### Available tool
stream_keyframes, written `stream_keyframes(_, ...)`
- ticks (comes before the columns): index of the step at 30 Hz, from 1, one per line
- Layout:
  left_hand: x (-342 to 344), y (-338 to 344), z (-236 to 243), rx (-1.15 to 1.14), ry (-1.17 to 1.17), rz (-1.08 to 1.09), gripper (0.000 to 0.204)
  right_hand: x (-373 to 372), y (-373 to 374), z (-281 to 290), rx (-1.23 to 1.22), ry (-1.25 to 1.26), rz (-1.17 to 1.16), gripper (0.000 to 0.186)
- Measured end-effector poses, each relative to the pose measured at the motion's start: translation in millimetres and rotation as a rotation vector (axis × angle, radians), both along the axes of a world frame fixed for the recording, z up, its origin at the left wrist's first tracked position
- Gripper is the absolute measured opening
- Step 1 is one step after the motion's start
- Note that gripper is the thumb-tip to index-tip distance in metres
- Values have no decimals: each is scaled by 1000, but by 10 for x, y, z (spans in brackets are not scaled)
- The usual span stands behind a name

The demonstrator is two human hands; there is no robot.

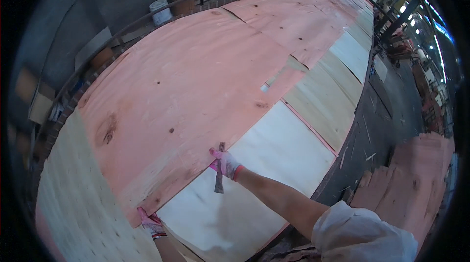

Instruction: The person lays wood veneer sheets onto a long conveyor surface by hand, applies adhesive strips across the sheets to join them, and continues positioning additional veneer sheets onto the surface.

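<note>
A long raised bed is covered with pink-stained veneer sheets. A white sheet lies along their right edge near me, with pale wood veneer beyond it. My right hand, in a pink-stained white glove, is closed on a dark flat metal tool, held across the seam between pink and white sheets. My left hand, gloved alike, grips the near corner of the pink veneer at lower centre, beside a pale speckled veneer sheet on the left.
A curved dark rail runs behind the far left edge, with white and brown buckets by the wall. Right of the bed are a dark floor strewn with scraps, a stack of pink veneer and machinery.
</note>
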State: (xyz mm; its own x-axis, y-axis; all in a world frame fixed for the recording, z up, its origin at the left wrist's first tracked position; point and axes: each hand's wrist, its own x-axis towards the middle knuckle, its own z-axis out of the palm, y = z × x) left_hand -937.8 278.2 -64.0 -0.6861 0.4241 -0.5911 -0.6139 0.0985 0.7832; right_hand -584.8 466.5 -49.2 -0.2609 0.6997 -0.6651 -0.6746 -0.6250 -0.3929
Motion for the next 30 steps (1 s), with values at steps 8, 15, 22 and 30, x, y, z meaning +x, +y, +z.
stream_keyframes(8, 171, 118, 81, -133, 90, -39, 66, 5, -74, 20, -23, -57, -60, 36)
stream_keyframes(15, 118, 4, 52, -278, 183, -60, 72, -205, 19, 194, -187, -332, -95, 41)
stream_keyframes(22, 13, 58, -140, -190, 144, -5, 70, -129, 68, 270, -138, -384, 10, 46)
stream_keyframes(30, 73, 189, -210, -143, 75, -3, 75, 952, -813, 679, 75, -577, 670, 38)
